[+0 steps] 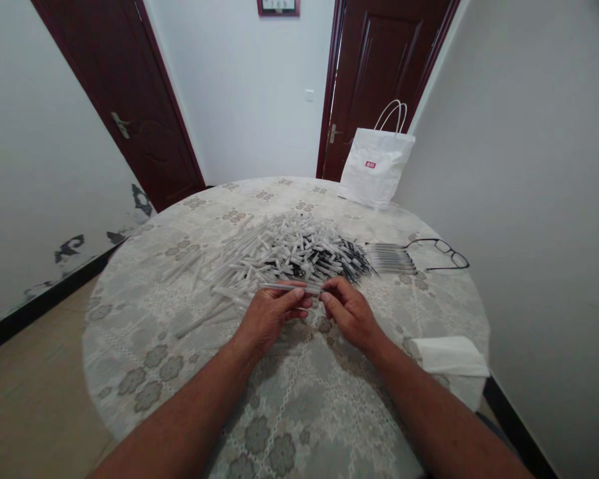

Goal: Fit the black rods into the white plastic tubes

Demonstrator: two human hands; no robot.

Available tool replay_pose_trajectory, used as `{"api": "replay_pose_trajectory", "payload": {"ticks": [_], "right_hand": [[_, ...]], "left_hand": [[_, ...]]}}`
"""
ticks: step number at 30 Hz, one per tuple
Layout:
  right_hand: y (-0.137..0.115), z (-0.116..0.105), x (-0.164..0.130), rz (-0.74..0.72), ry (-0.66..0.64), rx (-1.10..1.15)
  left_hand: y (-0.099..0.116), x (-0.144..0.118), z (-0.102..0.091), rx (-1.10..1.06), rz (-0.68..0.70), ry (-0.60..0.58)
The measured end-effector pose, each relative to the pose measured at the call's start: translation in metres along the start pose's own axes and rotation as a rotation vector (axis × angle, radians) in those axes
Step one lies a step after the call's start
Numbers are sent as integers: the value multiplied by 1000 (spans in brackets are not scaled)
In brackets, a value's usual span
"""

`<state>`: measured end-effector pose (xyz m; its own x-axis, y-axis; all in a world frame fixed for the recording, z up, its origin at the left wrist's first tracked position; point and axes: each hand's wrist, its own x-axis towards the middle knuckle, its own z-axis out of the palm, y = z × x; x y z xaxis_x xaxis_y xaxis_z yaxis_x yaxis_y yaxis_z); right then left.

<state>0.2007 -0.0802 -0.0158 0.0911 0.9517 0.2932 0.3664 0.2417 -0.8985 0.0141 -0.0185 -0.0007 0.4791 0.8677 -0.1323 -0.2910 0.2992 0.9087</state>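
Note:
My left hand (272, 313) and my right hand (347, 311) meet over the round table (130, 346), both pinching one clear plastic pen barrel (292, 287) held level between them. Just beyond my fingers lies a big heap of clear pen barrels (249, 256) mixed with black refills and tips (329, 259). To the right of the heap, several assembled pens (390, 259) lie side by side in a neat row.
A pair of black glasses (442, 251) rests right of the pen row. A white paper bag (377, 166) stands at the table's far edge. A folded white cloth (449, 356) hangs at the right rim. Two dark doors are behind.

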Motion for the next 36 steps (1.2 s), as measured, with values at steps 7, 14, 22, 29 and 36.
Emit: {"api": "replay_pose_trajectory", "payload": {"ticks": [7,14,22,29,36], "right_hand": [[-3,-2,0,12,-10,-51],[0,-2,-1,27,-56,-45],[0,-4,-4,-13,-46,-115],[-2,-2,-2,32,-88,-42],[-4,-16,2,32,51,38]], "left_hand": [[-5,1,-2,5,15,-14],[-5,-1,0,-24,18,-34],[-3,-1,0,-6,8,-18],[-4,0,0,33,17,-32],[14,-1,-14,367,168,-10]]}}
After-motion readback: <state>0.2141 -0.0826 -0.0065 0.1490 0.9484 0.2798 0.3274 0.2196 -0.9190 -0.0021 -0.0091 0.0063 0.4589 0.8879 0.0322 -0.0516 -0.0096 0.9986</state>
